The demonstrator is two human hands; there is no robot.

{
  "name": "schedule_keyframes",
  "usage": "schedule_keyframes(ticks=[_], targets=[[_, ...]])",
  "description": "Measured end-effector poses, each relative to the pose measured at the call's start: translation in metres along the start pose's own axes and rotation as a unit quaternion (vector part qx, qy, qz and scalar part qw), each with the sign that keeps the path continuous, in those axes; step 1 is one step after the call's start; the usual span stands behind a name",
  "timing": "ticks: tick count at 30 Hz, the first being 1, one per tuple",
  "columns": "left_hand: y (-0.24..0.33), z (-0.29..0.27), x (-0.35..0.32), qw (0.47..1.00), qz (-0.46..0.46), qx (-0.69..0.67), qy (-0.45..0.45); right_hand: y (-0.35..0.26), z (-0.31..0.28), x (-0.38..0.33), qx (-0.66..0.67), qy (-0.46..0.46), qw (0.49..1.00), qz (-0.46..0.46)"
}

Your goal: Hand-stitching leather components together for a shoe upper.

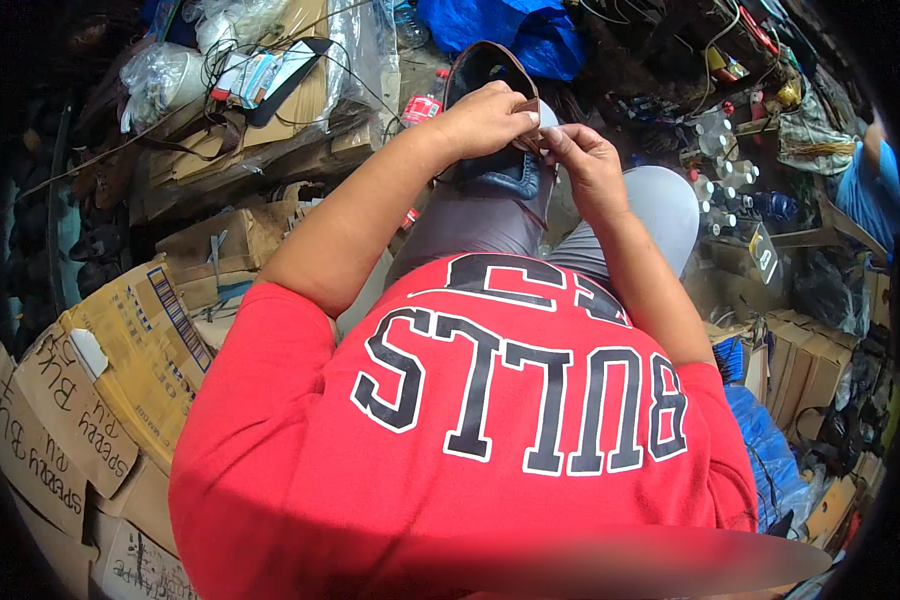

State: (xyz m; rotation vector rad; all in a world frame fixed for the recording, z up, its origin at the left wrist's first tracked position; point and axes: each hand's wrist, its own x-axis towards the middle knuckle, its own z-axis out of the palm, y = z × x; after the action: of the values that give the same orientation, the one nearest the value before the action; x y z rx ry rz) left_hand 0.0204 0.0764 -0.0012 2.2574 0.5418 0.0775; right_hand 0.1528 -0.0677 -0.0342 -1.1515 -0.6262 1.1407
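A shoe [485, 62] with a brown edge and a dark inside rests across my lap. My left hand [485, 122] lies over its middle, fingers closed on a brown leather piece [533, 108] at the shoe's right side. Close by, my right hand [588, 168] pinches at the same edge with thumb and forefinger. Whatever small thing may be between those fingertips cannot be made out. The two hands almost touch. Below them, the shoe's dark, padded end [505, 183] sits on my grey trousers [460, 225].
Cardboard boxes [135, 350] are stacked at the left. Plastic bags [175, 80] and flattened cardboard lie at the upper left. A red-labelled bottle [425, 103] stands beside the shoe. Several small bottles [725, 175] cluster at the right, and blue plastic sheeting [515, 30] lies beyond.
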Motion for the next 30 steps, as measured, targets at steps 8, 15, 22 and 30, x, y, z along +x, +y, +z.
schedule_keyframes(ticks=[8,15,22,30], targets=[[-0.001,-0.012,-0.005,0.999,0.021,-0.002,-0.039,-0.038,-0.069,0.021,0.142,0.237,0.952,-0.134],[-0.006,-0.035,-0.018,0.993,0.062,-0.005,-0.101,-0.147,-0.151,-0.046,0.190,0.086,0.966,-0.155],[-0.018,-0.029,-0.022,0.994,0.077,-0.036,-0.071,-0.159,-0.156,-0.066,-0.264,0.405,0.852,-0.200],[-0.009,-0.034,-0.024,0.987,0.051,-0.083,-0.127,-0.060,0.003,-0.013,-0.450,-0.031,0.875,-0.177]])
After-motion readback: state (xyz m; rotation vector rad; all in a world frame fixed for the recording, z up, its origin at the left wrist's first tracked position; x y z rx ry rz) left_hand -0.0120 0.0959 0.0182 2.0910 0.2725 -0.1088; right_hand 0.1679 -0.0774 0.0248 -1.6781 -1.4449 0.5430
